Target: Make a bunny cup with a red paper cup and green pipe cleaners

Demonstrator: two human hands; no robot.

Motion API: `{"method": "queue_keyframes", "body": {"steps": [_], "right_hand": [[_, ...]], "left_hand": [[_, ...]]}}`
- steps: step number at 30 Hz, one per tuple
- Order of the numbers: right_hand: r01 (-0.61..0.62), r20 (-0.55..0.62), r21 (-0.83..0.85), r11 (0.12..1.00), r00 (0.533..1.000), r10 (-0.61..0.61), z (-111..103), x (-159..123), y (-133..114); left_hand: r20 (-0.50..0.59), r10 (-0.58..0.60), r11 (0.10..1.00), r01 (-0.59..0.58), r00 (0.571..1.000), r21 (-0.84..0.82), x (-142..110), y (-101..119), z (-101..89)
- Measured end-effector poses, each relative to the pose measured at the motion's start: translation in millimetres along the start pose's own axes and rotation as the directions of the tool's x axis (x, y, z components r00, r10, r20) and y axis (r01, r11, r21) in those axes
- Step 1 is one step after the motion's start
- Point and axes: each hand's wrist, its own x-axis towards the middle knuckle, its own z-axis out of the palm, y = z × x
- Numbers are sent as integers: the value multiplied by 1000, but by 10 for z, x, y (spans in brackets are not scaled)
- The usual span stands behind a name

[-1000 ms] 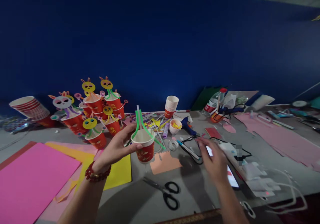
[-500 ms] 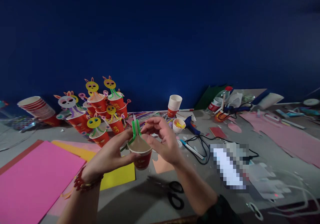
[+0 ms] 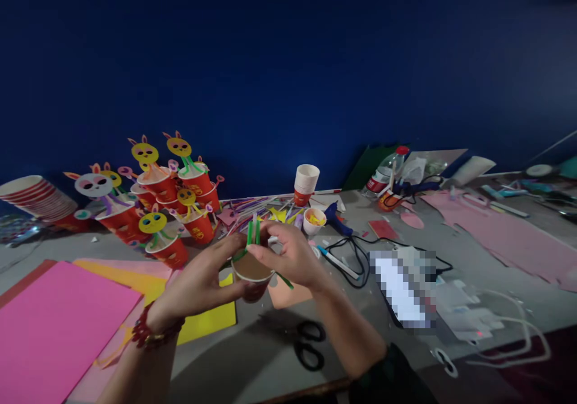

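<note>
My left hand is wrapped round a red and white paper cup, holding it above the table. Green bendy straws stand up from the cup, with a pale straw tip between them, and one green end sticks out at the cup's right side. The fingers of my right hand close on the upright green straws over the rim; its fingertips are partly hidden. Under my right forearm lie black-handled scissors. Orange paper shows behind the cup.
At the left stand several red cups with animal faces and a cup stack. Pink sheets lie in front. Further right are a small cup of yellow scraps, a blue glue gun, a bottle and cables.
My right hand has come from beside the phone at the right to the cup and closed on the green straws, drawing them upright together. My left hand keeps its hold on the cup.
</note>
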Motion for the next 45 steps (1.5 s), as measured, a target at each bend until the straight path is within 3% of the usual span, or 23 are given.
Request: {"method": "queue_keyframes", "body": {"steps": [5,10,16,24,31,45], "right_hand": [[-27,16,35,999,1000,27,-19,-20,-13],[-81,22,31,996,997,80,8,-33,-15],[-71,-7,41,997,997,71,-1,-39,2],[-70,66,-39,997,995,72,-83,-42,-23],[-74,56,14,997,996,73,-67,-41,-12],[-53,-42,-219,974,998,45,-58,-41,50]], "left_hand": [[14,44,998,-43,999,-38,1,-56,52],[-15,15,998,-16,1000,-57,-29,-66,65],[-30,-8,996,5,1000,-91,-6,-72,120],[-25,-21,995,19,999,-98,-1,-92,158],[-47,-13,988,5,999,-157,27,-56,164],[-115,-47,999,46,992,-11,65,60,197]]}}
